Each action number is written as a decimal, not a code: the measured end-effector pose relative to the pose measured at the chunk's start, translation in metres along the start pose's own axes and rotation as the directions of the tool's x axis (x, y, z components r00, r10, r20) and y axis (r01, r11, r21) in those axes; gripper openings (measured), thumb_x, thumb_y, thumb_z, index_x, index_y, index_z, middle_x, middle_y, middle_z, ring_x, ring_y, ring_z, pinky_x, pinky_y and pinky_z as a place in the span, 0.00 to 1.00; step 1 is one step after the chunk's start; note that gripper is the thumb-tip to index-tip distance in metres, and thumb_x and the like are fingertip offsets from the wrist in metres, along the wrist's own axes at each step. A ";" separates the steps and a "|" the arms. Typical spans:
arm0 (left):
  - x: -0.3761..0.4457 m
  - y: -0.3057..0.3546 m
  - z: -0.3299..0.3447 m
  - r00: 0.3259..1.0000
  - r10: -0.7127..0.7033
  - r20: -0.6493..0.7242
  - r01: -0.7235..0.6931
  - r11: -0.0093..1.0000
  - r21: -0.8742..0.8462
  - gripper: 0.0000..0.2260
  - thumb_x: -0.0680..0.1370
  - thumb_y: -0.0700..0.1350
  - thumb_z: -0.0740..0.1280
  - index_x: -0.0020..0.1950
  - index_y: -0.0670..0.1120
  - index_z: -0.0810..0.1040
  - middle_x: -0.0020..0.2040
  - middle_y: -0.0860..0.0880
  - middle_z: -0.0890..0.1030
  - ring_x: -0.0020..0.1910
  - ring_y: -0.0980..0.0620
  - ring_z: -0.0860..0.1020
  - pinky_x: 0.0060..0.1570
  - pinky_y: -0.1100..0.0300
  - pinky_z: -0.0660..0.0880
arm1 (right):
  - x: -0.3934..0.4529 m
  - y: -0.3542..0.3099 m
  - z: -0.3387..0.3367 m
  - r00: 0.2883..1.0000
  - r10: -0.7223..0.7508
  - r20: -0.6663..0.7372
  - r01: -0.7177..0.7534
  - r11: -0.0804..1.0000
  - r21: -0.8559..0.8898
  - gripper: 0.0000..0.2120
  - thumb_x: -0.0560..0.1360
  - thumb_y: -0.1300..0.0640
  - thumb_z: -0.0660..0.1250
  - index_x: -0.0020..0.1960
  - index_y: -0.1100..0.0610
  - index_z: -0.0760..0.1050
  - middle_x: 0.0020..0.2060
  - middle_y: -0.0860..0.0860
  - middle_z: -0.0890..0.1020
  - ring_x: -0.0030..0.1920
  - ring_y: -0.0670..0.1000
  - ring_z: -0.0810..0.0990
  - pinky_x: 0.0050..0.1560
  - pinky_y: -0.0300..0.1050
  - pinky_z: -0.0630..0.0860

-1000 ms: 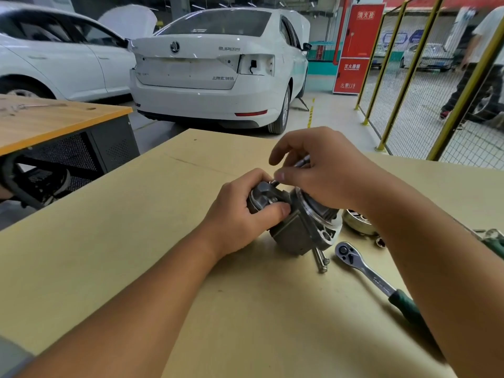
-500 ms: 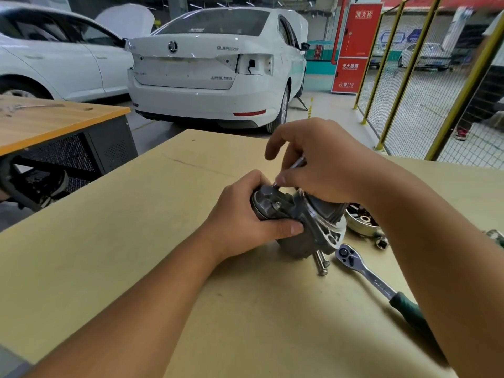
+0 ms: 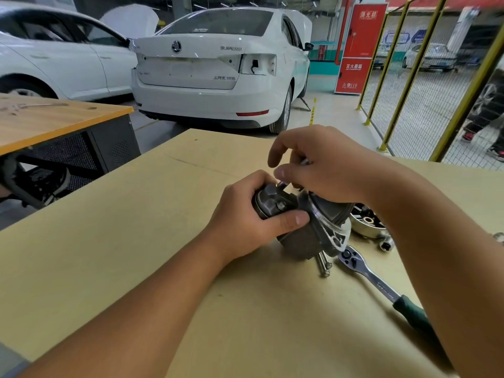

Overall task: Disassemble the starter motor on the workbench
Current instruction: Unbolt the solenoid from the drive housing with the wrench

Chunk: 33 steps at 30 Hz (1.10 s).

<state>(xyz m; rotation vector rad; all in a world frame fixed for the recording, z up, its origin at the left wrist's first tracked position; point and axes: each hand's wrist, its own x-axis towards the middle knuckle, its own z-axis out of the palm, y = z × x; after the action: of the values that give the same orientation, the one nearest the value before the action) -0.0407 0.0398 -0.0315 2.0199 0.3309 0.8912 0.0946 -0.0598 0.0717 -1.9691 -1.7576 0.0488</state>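
The motor (image 3: 302, 219) lies on the bench (image 3: 114, 257), gripped at its end cap by the left hand (image 3: 245, 227). The right hand (image 3: 324, 170), just above, pinches a thin metal piece (image 3: 304, 161) (likely a bolt). Probably heavy, rigid, smooth metal; hold the body.

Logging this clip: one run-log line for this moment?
left hand grips starter motor | right hand pinches thin metal tool | ratchet idle on workbench

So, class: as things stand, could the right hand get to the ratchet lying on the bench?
Probably yes. The ratchet lies bare on the workbench, just under the right hand, nothing over its head. But that hand is pinching a thin metal pin above the starter motor, so it must let go first.
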 end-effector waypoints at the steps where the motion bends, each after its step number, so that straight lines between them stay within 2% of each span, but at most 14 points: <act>1: 0.000 0.000 0.001 1.000 0.004 -0.014 -0.004 1.000 0.000 0.25 0.65 0.62 0.79 0.50 0.45 0.78 0.42 0.50 0.83 0.43 0.46 0.83 0.45 0.41 0.81 | 0.000 0.000 -0.001 1.000 -0.003 -0.007 0.003 1.000 0.014 0.06 0.76 0.54 0.73 0.50 0.44 0.78 0.36 0.45 0.82 0.38 0.43 0.80 0.39 0.43 0.76; 5: 0.000 0.000 0.003 0.998 0.013 -0.055 -0.013 1.000 -0.010 0.23 0.67 0.61 0.78 0.50 0.47 0.78 0.42 0.50 0.83 0.42 0.46 0.83 0.44 0.41 0.81 | -0.003 0.004 -0.006 1.000 0.014 -0.007 -0.013 0.994 0.105 0.12 0.70 0.59 0.77 0.47 0.46 0.79 0.36 0.45 0.84 0.36 0.42 0.81 0.37 0.40 0.75; 7: -0.001 -0.001 0.003 0.998 0.015 -0.053 -0.016 1.000 -0.012 0.23 0.68 0.61 0.78 0.53 0.50 0.77 0.44 0.50 0.85 0.44 0.48 0.85 0.44 0.42 0.82 | -0.002 0.005 -0.002 1.000 0.026 -0.014 -0.025 0.997 0.077 0.08 0.72 0.54 0.75 0.48 0.46 0.80 0.37 0.44 0.83 0.37 0.42 0.81 0.38 0.40 0.75; 9: -0.002 -0.002 0.004 0.999 0.011 -0.049 -0.012 0.999 -0.030 0.24 0.67 0.60 0.79 0.55 0.52 0.75 0.45 0.49 0.86 0.44 0.47 0.86 0.45 0.40 0.83 | 0.001 0.005 0.003 0.999 0.023 -0.046 -0.025 0.998 -0.053 0.05 0.77 0.48 0.70 0.51 0.46 0.81 0.37 0.42 0.81 0.39 0.40 0.78 0.39 0.36 0.71; 11: -0.002 -0.002 0.006 0.998 0.006 -0.057 -0.008 0.999 -0.042 0.25 0.67 0.61 0.79 0.56 0.52 0.73 0.44 0.48 0.86 0.43 0.45 0.86 0.45 0.39 0.83 | 0.003 0.005 0.004 0.998 0.025 -0.061 -0.031 0.995 -0.094 0.06 0.80 0.49 0.66 0.52 0.47 0.82 0.34 0.40 0.79 0.38 0.38 0.77 0.36 0.31 0.68; 14: -0.003 0.000 0.006 0.998 0.008 -0.055 -0.011 0.999 -0.040 0.26 0.67 0.60 0.79 0.56 0.51 0.72 0.44 0.47 0.86 0.43 0.45 0.86 0.45 0.39 0.83 | 0.000 0.006 0.001 0.999 0.026 -0.027 -0.026 1.000 -0.002 0.04 0.79 0.52 0.69 0.50 0.46 0.82 0.29 0.36 0.81 0.33 0.36 0.79 0.32 0.28 0.69; 15: -0.003 0.000 0.006 0.999 0.008 -0.048 -0.010 0.999 -0.043 0.25 0.68 0.60 0.79 0.56 0.51 0.72 0.45 0.47 0.86 0.44 0.46 0.86 0.45 0.39 0.83 | -0.001 0.007 0.000 1.000 0.023 -0.021 -0.022 0.999 0.027 0.03 0.78 0.53 0.70 0.50 0.45 0.81 0.30 0.37 0.81 0.33 0.37 0.80 0.31 0.29 0.69; 18: -0.003 -0.001 0.006 0.999 0.012 -0.040 -0.014 0.999 -0.033 0.24 0.68 0.60 0.78 0.56 0.52 0.73 0.46 0.50 0.86 0.45 0.49 0.86 0.46 0.42 0.84 | -0.004 0.008 -0.002 0.999 0.014 -0.032 -0.010 0.994 0.108 0.11 0.72 0.55 0.76 0.51 0.44 0.80 0.33 0.46 0.84 0.33 0.41 0.82 0.37 0.41 0.76; 21: -0.002 -0.002 0.006 0.998 0.030 -0.060 -0.031 0.999 -0.018 0.21 0.68 0.59 0.79 0.53 0.54 0.74 0.45 0.52 0.85 0.42 0.50 0.85 0.43 0.43 0.84 | -0.007 0.009 -0.009 1.000 0.002 0.006 -0.003 0.988 0.155 0.16 0.69 0.61 0.77 0.51 0.45 0.80 0.37 0.44 0.85 0.36 0.42 0.83 0.37 0.40 0.79; 25: -0.003 -0.001 0.005 0.999 0.026 -0.047 -0.027 0.999 -0.034 0.22 0.68 0.59 0.78 0.55 0.53 0.75 0.46 0.51 0.85 0.45 0.49 0.86 0.46 0.42 0.84 | -0.002 0.007 -0.004 0.999 0.034 0.016 -0.034 0.999 0.039 0.08 0.75 0.49 0.72 0.54 0.45 0.81 0.43 0.43 0.83 0.42 0.42 0.80 0.44 0.42 0.77; 28: -0.003 -0.001 0.005 0.999 0.004 -0.044 -0.007 0.998 -0.059 0.24 0.68 0.59 0.79 0.55 0.50 0.74 0.46 0.49 0.85 0.45 0.47 0.86 0.46 0.40 0.83 | 0.001 0.004 0.002 0.999 0.009 -0.032 -0.010 0.998 -0.058 0.04 0.78 0.50 0.70 0.51 0.46 0.82 0.37 0.43 0.82 0.40 0.40 0.78 0.40 0.37 0.72; 30: -0.002 -0.001 0.005 0.999 0.003 -0.046 -0.006 0.998 -0.065 0.25 0.68 0.59 0.79 0.55 0.50 0.73 0.46 0.48 0.85 0.45 0.46 0.86 0.45 0.40 0.83 | 0.001 0.006 0.001 0.999 0.004 -0.052 -0.006 0.999 -0.036 0.03 0.76 0.50 0.72 0.49 0.45 0.81 0.34 0.44 0.82 0.37 0.40 0.79 0.38 0.39 0.73; 33: -0.001 -0.001 0.005 0.999 0.009 -0.047 -0.011 0.998 -0.056 0.24 0.67 0.59 0.79 0.54 0.50 0.73 0.45 0.48 0.84 0.44 0.47 0.85 0.45 0.41 0.84 | -0.001 0.008 0.000 0.997 0.024 -0.079 -0.021 0.999 0.033 0.08 0.72 0.51 0.77 0.48 0.44 0.79 0.34 0.45 0.83 0.34 0.42 0.80 0.37 0.42 0.75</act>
<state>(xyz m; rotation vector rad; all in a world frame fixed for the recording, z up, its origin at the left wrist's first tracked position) -0.0376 0.0366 -0.0350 1.9531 0.3186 0.9455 0.1022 -0.0611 0.0685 -1.9414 -1.6746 0.0062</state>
